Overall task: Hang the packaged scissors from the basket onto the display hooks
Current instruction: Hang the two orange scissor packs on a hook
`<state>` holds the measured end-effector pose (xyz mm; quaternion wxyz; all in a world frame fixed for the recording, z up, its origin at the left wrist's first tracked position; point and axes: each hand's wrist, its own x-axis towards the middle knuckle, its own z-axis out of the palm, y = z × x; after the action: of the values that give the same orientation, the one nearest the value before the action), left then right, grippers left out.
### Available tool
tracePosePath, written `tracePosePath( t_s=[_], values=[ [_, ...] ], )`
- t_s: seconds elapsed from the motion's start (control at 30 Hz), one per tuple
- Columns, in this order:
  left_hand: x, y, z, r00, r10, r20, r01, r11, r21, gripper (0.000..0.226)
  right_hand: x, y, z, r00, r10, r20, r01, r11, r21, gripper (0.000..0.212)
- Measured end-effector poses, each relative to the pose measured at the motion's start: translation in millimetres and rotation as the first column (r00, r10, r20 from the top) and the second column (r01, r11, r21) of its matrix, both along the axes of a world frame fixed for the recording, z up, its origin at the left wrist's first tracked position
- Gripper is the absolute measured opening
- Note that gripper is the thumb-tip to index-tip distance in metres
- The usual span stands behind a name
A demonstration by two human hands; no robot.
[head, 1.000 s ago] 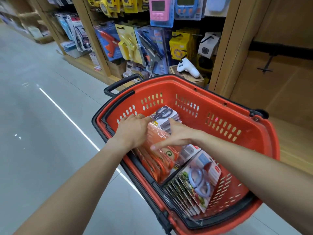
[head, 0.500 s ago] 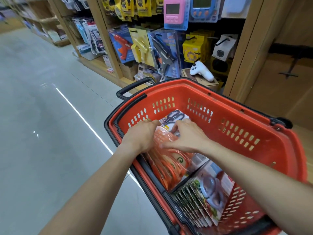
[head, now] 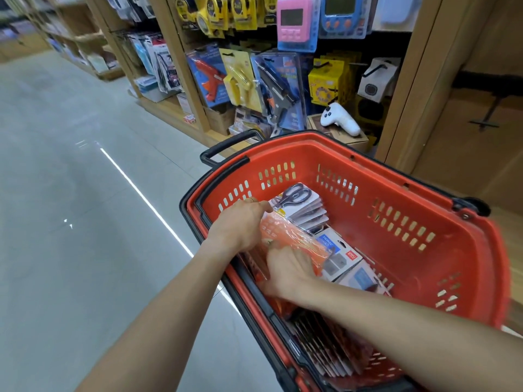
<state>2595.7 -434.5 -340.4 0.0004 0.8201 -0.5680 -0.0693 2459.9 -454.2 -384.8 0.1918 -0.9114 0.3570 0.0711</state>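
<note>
A red shopping basket with black rim and handle stands on the floor and holds several stacks of packaged scissors. Both my hands are inside it at its left side. My left hand grips the far end of a stack of orange scissor packs wrapped in clear film. My right hand holds the near end of the same stack, fingers curled under it. Behind the stack lie grey-handled scissor packs; white boxed packs lie to its right. More packs stand on edge under my right forearm.
A wooden shelf unit behind the basket carries hanging glue guns, tape measures, timers and a white controller. A wooden panel with a dark hook bar stands at the right. Grey tiled aisle floor spreads to the left.
My right hand slid from the far end of the orange stack back to its near end and closed round it. The stack has tilted up. The camera view shifted left and up.
</note>
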Motion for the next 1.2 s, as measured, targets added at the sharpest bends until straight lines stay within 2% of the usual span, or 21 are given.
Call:
tracePosePath(
  t_s=[0.1,0.2,0.3,0.37,0.5,0.63,0.7,0.73,0.77,0.8,0.83,0.87,0.9,0.97,1.03,1.13,1.2],
  values=[
    [-0.4,2.8,1.4,0.999,-0.040,0.026,0.044,0.984,-0.171,0.045,-1.7,-2.4,6.9,0.999,0.014,0.042,-0.013,1.000,-0.008,0.063],
    [-1.7,12.3,6.3,0.996,-0.072,0.061,0.091,0.904,-0.417,0.036,-10.5,-13.7,25.6,0.996,0.004,0.092,0.000,0.999,-0.038,0.058],
    [-5.9,22.2,11.3,0.998,-0.028,-0.061,-0.011,0.824,-0.567,0.038,-24.6,-36.3,48.7,0.985,-0.071,0.154,0.074,0.997,-0.014,0.050],
    [-10.5,25.6,12.4,0.991,0.010,-0.130,-0.078,0.843,-0.532,0.043,-35.4,-52.4,57.9,0.966,-0.165,0.200,0.153,0.986,0.074,0.047],
    [-20.6,30.3,11.2,0.991,0.055,-0.126,-0.100,0.918,-0.383,0.058,-60.8,-74.2,56.3,0.901,-0.314,0.300,0.215,0.923,0.320,0.032],
    [-36.8,23.5,30.4,0.942,0.116,-0.316,-0.242,0.886,-0.395,0.085,-80.3,-91.4,74.2,0.779,-0.468,0.416,0.206,0.819,0.535,0.022],
    [-43.9,8.9,47.3,0.857,0.155,-0.492,-0.367,0.854,-0.369,0.100,-88.2,-102.9,99.4,0.648,-0.535,0.542,0.187,0.802,0.567,0.019],
    [-48.0,-1.3,59.0,0.775,0.146,-0.614,-0.423,0.842,-0.335,0.106,-92.5,-109.1,114.7,0.576,-0.553,0.602,0.174,0.803,0.570,0.017],
    [-53.0,-13.1,71.8,0.647,0.088,-0.757,-0.467,0.831,-0.302,0.108,-97.4,-115.4,130.9,0.512,-0.563,0.648,0.155,0.803,0.575,0.016],
    [-59.1,-27.2,84.0,0.480,-0.003,-0.877,-0.487,0.831,-0.269,0.104,-103.3,-121.4,147.4,0.454,-0.571,0.684,0.130,0.802,0.583,0.015],
    [-68.6,-41.3,98.1,0.318,-0.102,-0.942,-0.468,0.848,-0.249,0.094,-109.6,-127.3,162.6,0.393,-0.583,0.711,0.108,0.797,0.594,0.014],
    [-80.2,-54.3,112.8,0.214,-0.187,-0.959,-0.428,0.864,-0.264,0.078,-116.3,-132.5,176.9,0.333,-0.592,0.734,0.085,0.794,0.602,0.016],
    [-94.1,-64.9,128.4,0.161,-0.258,-0.953,-0.391,0.870,-0.301,0.060,-122.8,-137.3,188.8,0.274,-0.594,0.756,0.062,0.796,0.602,0.018],
    [-118.8,-83.4,151.4,0.117,-0.358,-0.926,-0.357,0.855,-0.376,0.037,-135.3,-145.5,203.9,0.199,-0.560,0.805,0.066,0.827,0.559,0.021],
    [-137.2,-100.8,162.5,0.080,-0.422,-0.903,-0.331,0.843,-0.423,0.035,-151.1,-153.8,211.4,0.164,-0.521,0.838,0.095,0.853,0.512,0.021],
    [-159.2,-116.2,163.2,0.053,-0.472,-0.880,-0.323,0.825,-0.463,0.039,-180.9,-165.6,219.7,0.203,-0.478,0.855,0.135,0.878,0.459,0.021],
    [-172.3,-120.8,153.8,0.018,-0.478,-0.878,-0.333,0.825,-0.456,0.040,-199.4,-172.8,221.2,0.170,-0.485,0.858,0.250,0.863,0.438,0.035]
  ],
)
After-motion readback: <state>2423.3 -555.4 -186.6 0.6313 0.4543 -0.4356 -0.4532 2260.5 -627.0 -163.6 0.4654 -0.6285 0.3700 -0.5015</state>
